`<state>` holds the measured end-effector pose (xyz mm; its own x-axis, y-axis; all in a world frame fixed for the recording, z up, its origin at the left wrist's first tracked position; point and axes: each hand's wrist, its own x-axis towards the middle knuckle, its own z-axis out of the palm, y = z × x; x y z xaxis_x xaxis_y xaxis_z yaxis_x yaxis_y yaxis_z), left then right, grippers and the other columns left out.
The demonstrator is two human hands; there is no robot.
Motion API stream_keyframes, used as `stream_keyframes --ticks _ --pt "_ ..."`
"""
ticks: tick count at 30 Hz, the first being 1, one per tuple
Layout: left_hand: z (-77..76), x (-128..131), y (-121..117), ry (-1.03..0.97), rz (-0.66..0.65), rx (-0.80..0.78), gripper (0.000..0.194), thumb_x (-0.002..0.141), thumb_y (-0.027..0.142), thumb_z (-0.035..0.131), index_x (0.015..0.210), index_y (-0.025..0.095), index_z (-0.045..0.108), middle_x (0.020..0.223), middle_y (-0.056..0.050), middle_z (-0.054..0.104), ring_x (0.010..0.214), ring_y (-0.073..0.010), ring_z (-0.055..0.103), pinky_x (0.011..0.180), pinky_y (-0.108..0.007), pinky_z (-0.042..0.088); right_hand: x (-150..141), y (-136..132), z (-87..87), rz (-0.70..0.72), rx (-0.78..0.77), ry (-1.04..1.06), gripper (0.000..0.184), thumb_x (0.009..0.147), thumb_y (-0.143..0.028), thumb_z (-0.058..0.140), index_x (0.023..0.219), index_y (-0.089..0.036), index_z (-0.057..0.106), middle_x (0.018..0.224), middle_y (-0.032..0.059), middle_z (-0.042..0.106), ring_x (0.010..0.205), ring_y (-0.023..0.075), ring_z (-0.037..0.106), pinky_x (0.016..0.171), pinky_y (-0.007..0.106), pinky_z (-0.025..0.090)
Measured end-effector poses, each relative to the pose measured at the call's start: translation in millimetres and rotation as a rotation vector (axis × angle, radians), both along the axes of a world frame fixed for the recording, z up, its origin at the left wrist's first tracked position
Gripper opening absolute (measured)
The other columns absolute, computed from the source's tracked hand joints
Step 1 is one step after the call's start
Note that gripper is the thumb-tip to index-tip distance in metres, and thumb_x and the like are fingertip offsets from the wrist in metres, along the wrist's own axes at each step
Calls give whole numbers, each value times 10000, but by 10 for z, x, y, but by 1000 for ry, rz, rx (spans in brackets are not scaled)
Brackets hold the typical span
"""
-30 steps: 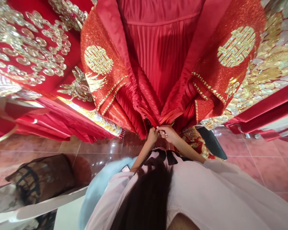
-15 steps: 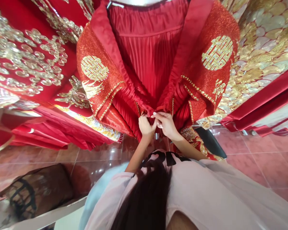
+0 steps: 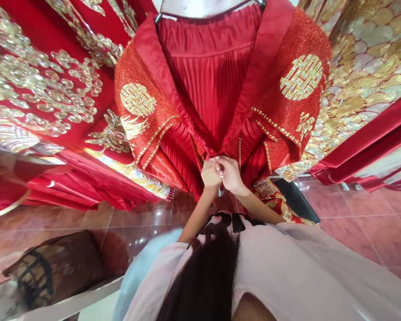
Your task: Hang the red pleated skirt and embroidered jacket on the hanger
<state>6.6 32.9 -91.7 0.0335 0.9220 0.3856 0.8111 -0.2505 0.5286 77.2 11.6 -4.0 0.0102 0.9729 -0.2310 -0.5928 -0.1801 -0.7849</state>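
Observation:
A red jacket point(image 3: 147, 102) with gold glitter and round gold emblems hangs open on a hanger over a pleated red dress point(image 3: 214, 84). My left hand point(image 3: 210, 173) and my right hand point(image 3: 232, 174) meet at the bottom of the jacket's front opening. Both are closed, pinching the two red front edges together where they join. The fingers touch each other. What sits between the fingertips is too small to make out beyond the cloth edges.
More red garments with gold embroidery point(image 3: 43, 89) hang left, and a gold-scaled one point(image 3: 364, 76) hangs right. Below is a glossy reddish tiled floor point(image 3: 361, 223). A dark basket-like object point(image 3: 53, 267) sits lower left beside a white ledge point(image 3: 70, 296). A black stand foot point(image 3: 296, 198) lies near my right arm.
Both hands rose slightly with the jacket's front edges and came closer together; the view tilted so the hanger at the top shows.

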Motion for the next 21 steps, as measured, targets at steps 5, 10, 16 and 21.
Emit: stream_keyframes --ticks 5,10,16,21 --pt "32 35 -39 -10 32 1 141 867 175 452 771 162 555 820 -101 603 818 -238 555 738 -328 453 -52 9 197 -69 47 -26 259 597 -340 723 617 -128 577 456 -66 382 373 6 260 367 185 138" --pt "89 49 -91 -16 14 8 123 851 165 478 776 168 576 790 -81 591 790 -223 568 717 -303 449 -30 -7 411 -66 177 -194 235 701 -358 642 643 -137 590 470 -63 362 379 21 263 376 195 175" --pt "97 1 -199 -16 18 28 161 859 181 454 814 160 608 815 -106 620 815 -245 566 721 -317 454 13 -36 297 -184 318 -718 351 774 -398 579 547 -152 473 483 -44 380 470 53 346 490 202 295" --pt "61 9 -235 -101 -8 78 143 823 166 477 797 160 617 790 -103 623 786 -244 568 731 -332 458 36 -30 287 -220 415 -1024 365 839 -369 534 549 -154 482 500 -26 457 483 66 378 543 205 324"
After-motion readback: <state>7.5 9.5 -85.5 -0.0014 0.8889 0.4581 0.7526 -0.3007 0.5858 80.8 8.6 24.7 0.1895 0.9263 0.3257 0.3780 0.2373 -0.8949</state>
